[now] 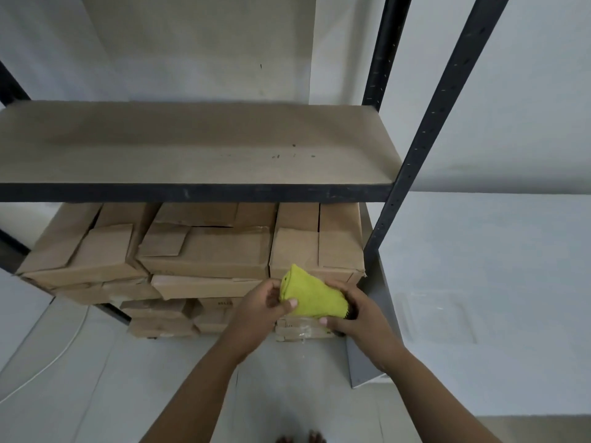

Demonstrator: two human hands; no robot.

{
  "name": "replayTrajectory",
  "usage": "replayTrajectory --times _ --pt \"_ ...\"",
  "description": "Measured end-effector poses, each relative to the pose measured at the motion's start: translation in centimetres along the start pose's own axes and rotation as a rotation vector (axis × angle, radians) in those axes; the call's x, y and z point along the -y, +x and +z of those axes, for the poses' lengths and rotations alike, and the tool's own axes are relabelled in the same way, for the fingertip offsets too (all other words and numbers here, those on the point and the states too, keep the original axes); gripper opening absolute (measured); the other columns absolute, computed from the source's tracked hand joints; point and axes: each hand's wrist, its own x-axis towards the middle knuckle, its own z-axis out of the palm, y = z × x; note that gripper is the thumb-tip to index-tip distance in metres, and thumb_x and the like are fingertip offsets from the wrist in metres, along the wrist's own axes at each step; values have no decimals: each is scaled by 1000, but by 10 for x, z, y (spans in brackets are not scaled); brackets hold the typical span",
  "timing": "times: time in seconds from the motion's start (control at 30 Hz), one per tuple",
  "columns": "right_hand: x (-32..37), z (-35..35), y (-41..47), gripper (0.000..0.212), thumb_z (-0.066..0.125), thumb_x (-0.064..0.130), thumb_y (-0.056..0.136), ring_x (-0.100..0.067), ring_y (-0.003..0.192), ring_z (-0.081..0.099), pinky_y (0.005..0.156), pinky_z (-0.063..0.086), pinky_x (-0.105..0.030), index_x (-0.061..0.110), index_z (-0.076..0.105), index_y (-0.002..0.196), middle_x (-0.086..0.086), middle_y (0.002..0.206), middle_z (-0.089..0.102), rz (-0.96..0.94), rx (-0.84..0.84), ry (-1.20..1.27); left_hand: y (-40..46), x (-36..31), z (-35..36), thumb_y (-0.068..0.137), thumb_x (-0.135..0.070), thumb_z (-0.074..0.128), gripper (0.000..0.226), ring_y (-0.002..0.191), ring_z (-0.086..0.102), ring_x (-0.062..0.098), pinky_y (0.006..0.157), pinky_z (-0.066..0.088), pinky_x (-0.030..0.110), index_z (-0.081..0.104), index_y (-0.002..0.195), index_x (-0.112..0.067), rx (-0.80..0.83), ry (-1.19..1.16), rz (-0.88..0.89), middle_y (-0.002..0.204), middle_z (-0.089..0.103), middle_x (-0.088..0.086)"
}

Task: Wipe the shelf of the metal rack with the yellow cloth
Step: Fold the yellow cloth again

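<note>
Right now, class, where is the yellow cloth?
In the head view the yellow cloth sits low and right of centre, held between the left hand and right hand, before the cardboard boxes, below the shelf.

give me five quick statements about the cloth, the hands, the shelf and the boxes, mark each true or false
1. Both hands hold the yellow cloth. True: the left hand and right hand grip it from either side.
2. The cloth is pressed flat on the shelf. False: it is held below the shelf, in front of the cardboard boxes.
3. The shelf carries a stack of boxes. False: its top is bare apart from a few small dark specks near the right end.
4. The boxes sit under the shelf. True.
5. The rack's uprights are white. False: they are dark metal with rows of slots.
</note>
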Motion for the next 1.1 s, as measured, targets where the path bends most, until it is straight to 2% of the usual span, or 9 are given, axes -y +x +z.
replayTrajectory --times 0.13,0.23,0.33,0.4,0.47,0.6,0.73,0.9,1.1 --pt "-10 -1 -8 53 84 19 53 -18 85 57 57 50 -24 30 60 98 -8 106 60 103 -116 227 4 23 4 73 -20 78 22 106 48 6 82 35 8 62 88 -20 -144 316 191 112 45 -11" --pt "-17 -7 -18 46 82 16 53 -16 72 58 55 49 -27 21 60 93 -8 90 61 128 -118 341 8 29 10 72 -20 78 25 132 29 3 103 25 20 54 78 -26 -24 331 301 140 34 -14" --pt "-21 -17 -28 37 76 3 59 -21 70 61 56 51 -29 17 61 89 -10 84 64 178 -50 441 8 20 23 68 -26 69 27 139 12 -7 105 15 11 44 75 -27 131 322 365 144 29 -28" --pt "-22 -29 -31 36 75 -1 61 -19 67 59 52 49 -26 15 61 90 -9 81 63 204 -27 426 9 15 35 68 -23 65 27 131 33 -5 101 30 12 40 75 -26 209 301 355 134 47 -22" --pt "-23 -44 -31 35 74 -6 66 -15 63 59 49 46 -23 11 61 94 -9 80 61 219 -17 413 12 17 50 69 -27 62 26 111 52 6 89 45 26 38 76 -30 216 301 312 112 60 -5" --pt "-24 -79 -25 37 70 -9 70 -15 67 57 51 47 -21 9 61 100 -9 83 58 251 -5 377 19 28 90 71 -33 63 24 72 50 14 63 42 25 40 78 -27 64 209 172 77 51 4" --pt "-28 -125 -19 49 69 -13 70 -19 82 60 62 52 -21 19 65 108 -8 94 63 218 -67 372 24 26 139 86 -4 62 27 78 57 14 63 48 20 42 94 -21 -4 -119 61 89 57 5" --pt "-44 -188 -18 49 68 -10 72 -13 80 59 61 50 -25 28 66 103 1 96 64 129 -112 188 41 13 200 91 -4 53 29 94 59 10 71 47 17 61 86 -32 2 -73 50 102 61 -8" --pt "-73 -260 -17 48 72 7 72 -11 95 56 75 45 -14 43 50 95 5 104 60 42 28 -437 57 11 262 86 -6 60 25 98 58 15 73 47 16 63 91 -31 41 102 1 110 53 -1"
